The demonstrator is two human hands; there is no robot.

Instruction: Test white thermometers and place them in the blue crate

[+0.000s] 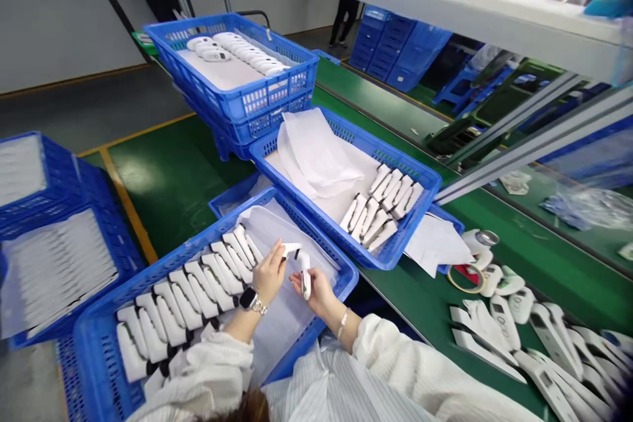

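My left hand [270, 275], wearing a dark watch and a bracelet, pinches a white plastic part [291, 248] with a dark end. My right hand [318, 291], palm turned up, has its fingers around a slim white handheld device [305, 275], which looks like a thermometer housing. The two white pieces meet or nearly meet; I cannot tell whether they are joined. Both hands are above a blue crate [93, 330] lined with a white sheet [284, 323]. To the left of my hands, rows of similar white housings with black ends [198, 285] lie in this crate.
Beyond it, a second blue crate [420, 227] holds white sheets and more housings [390, 192]. Stacked crates [237, 105] stand behind. Loose white devices [504, 320] and a tape roll [465, 279] lie on the green bench at right. A white shelf [445, 3] overhangs; more crates [106, 231] are at left.
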